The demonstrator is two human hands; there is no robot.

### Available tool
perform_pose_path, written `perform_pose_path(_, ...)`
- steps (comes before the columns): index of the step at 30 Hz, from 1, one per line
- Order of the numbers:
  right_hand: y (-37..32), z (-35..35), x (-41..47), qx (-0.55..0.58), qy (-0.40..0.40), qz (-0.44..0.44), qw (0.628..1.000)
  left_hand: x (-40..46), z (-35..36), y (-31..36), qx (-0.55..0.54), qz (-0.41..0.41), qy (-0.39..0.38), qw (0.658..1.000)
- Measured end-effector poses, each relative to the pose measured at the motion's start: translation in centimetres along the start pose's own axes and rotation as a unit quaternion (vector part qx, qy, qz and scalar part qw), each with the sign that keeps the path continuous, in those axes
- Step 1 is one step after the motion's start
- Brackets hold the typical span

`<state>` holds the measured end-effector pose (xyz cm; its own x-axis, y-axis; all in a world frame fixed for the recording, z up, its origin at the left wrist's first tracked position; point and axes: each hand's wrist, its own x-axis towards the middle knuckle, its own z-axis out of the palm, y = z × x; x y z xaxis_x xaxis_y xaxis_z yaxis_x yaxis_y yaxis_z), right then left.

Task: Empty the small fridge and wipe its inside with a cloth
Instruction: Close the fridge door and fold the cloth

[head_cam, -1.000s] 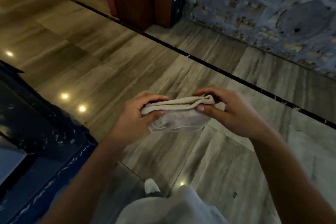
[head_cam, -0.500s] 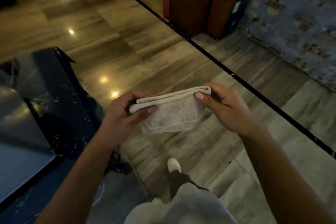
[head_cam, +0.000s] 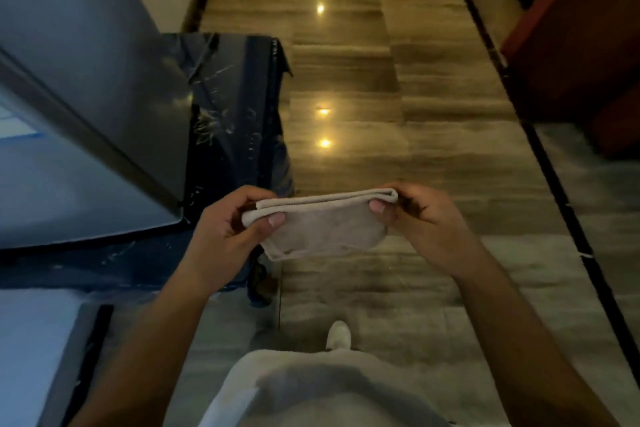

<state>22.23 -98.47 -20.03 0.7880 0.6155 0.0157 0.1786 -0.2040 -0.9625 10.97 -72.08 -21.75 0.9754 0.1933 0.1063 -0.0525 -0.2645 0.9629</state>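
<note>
A folded beige cloth (head_cam: 317, 230) hangs stretched between both hands at waist height over the floor. My left hand (head_cam: 225, 230) pinches its left end and my right hand (head_cam: 420, 222) pinches its right end, thumbs on the near face. To the left stands a grey appliance (head_cam: 93, 55) that looks like the small fridge, seen from above. Its door side and inside are hidden from me.
A dark blue marbled counter or stand (head_cam: 239, 107) carries the grey appliance. A red-brown wooden cabinet (head_cam: 571, 45) stands at the right. A black inlay strip (head_cam: 554, 177) runs along the glossy striped floor tiles. My white shoe (head_cam: 338, 334) shows below the cloth.
The view has swung left, bringing the grey appliance and dark counter into sight. Both hands keep hold of the cloth, which is stretched a little flatter.
</note>
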Motion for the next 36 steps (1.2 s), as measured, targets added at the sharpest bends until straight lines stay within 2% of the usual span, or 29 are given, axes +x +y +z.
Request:
perform_pose_path(4, 2.0, 2.9, 4.0, 0.088, -0.083, 0.035, 0.992, -1.2, -1.9, -2.2, 0.01, -0.066, 0.09, 0.994)
perform_pose_path(9, 3.8, 7.6, 7.5, 0.101, -0.144, 0.058, 0.983, -2.5, -5.4, -4.7, 0.028, -0.099, 0.163, 0.981)
perform_pose_path(12, 4.4, 10.6, 9.6, 0.104, -0.155, 0.084, 0.979, -2.5, -7.8, -6.4, 0.027, -0.123, 0.184, 0.975)
perform_pose_path(15, 4.9, 13.5, 11.6, 0.127, -0.151, 0.131, 0.972, -2.3, -9.8, -8.9, 0.033, -0.141, 0.174, 0.974)
perform_pose_path(19, 6.6, 15.9, 13.3, 0.101, -0.127, 0.166, 0.973, -1.9, -11.4, -12.3, 0.021, -0.187, 0.152, 0.97)
perform_pose_path(22, 7.8, 17.2, 13.9, 0.104, -0.109, 0.202, 0.968, -0.9, -12.4, -14.0, 0.024, -0.19, 0.133, 0.973)
perform_pose_path(30, 10.6, 16.7, 18.2, 0.097, -0.082, 0.259, 0.957, 4.5, -12.4, -17.3, 0.052, -0.204, 0.087, 0.974)
perform_pose_path(33, 12.1, 16.1, 20.5, 0.095, -0.103, 0.284, 0.949, 5.9, -12.0, -18.3, 0.058, -0.231, 0.083, 0.968)
perform_pose_path(36, 13.3, 15.8, 22.4, 0.106, -0.149, 0.297, 0.937, 6.5, -11.6, -18.8, 0.061, -0.252, 0.114, 0.959)
